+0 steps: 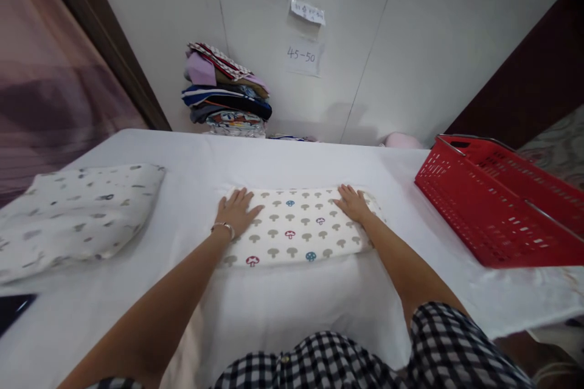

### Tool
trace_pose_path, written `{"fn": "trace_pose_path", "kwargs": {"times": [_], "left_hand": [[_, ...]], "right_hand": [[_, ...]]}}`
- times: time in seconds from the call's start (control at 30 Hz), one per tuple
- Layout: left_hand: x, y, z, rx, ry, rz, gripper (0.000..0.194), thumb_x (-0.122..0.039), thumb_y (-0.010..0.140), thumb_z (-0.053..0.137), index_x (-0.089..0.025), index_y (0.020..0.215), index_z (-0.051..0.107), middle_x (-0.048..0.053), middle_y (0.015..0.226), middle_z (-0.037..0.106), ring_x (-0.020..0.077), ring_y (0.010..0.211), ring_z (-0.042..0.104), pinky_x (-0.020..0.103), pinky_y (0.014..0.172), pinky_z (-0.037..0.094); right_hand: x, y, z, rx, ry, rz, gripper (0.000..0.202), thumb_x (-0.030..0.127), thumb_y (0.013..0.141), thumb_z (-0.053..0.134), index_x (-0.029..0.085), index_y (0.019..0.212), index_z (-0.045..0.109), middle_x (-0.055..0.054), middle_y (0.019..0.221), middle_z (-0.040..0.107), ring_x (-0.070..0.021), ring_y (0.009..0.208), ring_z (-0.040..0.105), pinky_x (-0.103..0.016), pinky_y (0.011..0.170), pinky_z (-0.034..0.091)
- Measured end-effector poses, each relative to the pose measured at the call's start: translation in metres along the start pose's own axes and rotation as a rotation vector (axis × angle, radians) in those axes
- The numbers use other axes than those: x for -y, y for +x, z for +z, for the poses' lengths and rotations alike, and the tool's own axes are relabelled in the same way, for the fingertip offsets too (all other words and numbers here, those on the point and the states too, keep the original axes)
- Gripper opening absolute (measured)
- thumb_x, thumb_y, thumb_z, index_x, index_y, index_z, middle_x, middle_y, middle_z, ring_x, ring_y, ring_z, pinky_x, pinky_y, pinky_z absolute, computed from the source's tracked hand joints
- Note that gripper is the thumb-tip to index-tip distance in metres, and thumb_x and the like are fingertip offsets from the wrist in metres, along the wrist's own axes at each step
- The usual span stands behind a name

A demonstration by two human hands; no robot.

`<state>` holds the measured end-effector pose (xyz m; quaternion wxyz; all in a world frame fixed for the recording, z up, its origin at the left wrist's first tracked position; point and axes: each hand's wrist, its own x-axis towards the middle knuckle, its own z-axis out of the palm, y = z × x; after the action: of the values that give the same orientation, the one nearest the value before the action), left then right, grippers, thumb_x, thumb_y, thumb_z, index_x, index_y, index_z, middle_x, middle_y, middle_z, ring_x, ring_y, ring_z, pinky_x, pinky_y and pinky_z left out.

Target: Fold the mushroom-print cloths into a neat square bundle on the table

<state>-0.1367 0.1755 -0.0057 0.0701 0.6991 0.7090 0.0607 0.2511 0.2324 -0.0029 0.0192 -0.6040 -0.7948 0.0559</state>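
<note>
Nearest to you, a black-and-white checked garment [356, 358] fills the bottom edge, and your two bare forearms reach out from it over the white-covered table [283, 310]. At the near left edge a dark flat object [11, 310] lies on the cloth; what it is cannot be told. Your left hand [237, 211], with a thin bracelet [223, 228] at the wrist, lies flat and open, fingers spread, on the left end of the folded mushroom-print cloth [296, 228]. Your right hand [353, 202] lies open in the same way, palm down, on the cloth's far right corner. The cloth itself sits in the middle of the table, folded into a neat rectangle, and neither hand grips it. To the left, well apart, a second folded piece with a grey print [77, 213] rests on the table. To the right, a red plastic basket [502, 213] stands tilted at the table's edge. Far beyond, against the white wall, a pile of folded fabrics [225, 94] is stacked, and two paper notes [305, 42] hang above it to the right.
</note>
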Motion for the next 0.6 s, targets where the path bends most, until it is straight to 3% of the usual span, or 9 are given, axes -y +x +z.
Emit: {"fn": "trace_pose_path", "kwargs": {"times": [0.13,0.23,0.33,0.43,0.6], "left_hand": [[-0.001,0.000,-0.002,0.016,-0.016,0.004,0.073,-0.066,0.083,0.019,-0.024,0.142,0.030,0.001,0.153,0.015,0.0260,0.140,0.009,0.048,0.112,0.008],[0.000,0.000,-0.001,0.011,-0.022,0.000,0.073,-0.066,0.083,0.021,-0.025,0.142,0.031,0.001,0.153,0.016,0.0264,0.140,0.009,0.048,0.112,0.008],[0.000,-0.001,0.003,0.003,-0.018,0.008,0.073,-0.066,0.083,0.020,-0.025,0.142,0.031,0.002,0.153,0.016,0.0258,0.140,0.008,0.048,0.112,0.007],[0.000,0.000,0.002,0.017,-0.012,0.017,0.073,-0.066,0.083,0.020,-0.024,0.142,0.030,0.003,0.153,0.015,0.0250,0.140,0.008,0.049,0.111,0.007],[-0.003,0.005,-0.019,0.087,-0.061,-0.041,0.066,-0.062,0.087,0.017,-0.027,0.141,0.030,0.003,0.152,0.018,0.0224,0.139,0.015,0.045,0.110,0.015]], "right_hand": [[-0.003,0.004,-0.002,0.042,0.019,0.025,0.061,0.053,0.091,0.026,0.020,0.143,0.027,-0.007,0.151,0.019,-0.0239,0.139,0.013,-0.051,0.110,0.011],[0.008,-0.007,-0.004,0.014,0.013,0.053,0.060,0.053,0.092,0.024,0.020,0.142,0.029,-0.009,0.152,0.016,-0.0254,0.139,0.011,-0.053,0.109,0.012],[0.025,-0.027,0.000,-0.026,-0.018,-0.024,0.058,0.051,0.093,0.023,0.021,0.142,0.029,-0.009,0.152,0.015,-0.0243,0.140,0.009,-0.052,0.109,0.010],[0.036,-0.040,0.003,0.042,-0.008,-0.084,0.059,0.053,0.092,0.023,0.022,0.143,0.028,-0.006,0.152,0.017,-0.0234,0.140,0.011,-0.051,0.109,0.010],[0.047,-0.053,-0.012,0.093,0.050,-0.023,0.059,0.052,0.092,0.021,0.022,0.142,0.030,-0.007,0.152,0.018,-0.0242,0.139,0.012,-0.052,0.109,0.012]]}}
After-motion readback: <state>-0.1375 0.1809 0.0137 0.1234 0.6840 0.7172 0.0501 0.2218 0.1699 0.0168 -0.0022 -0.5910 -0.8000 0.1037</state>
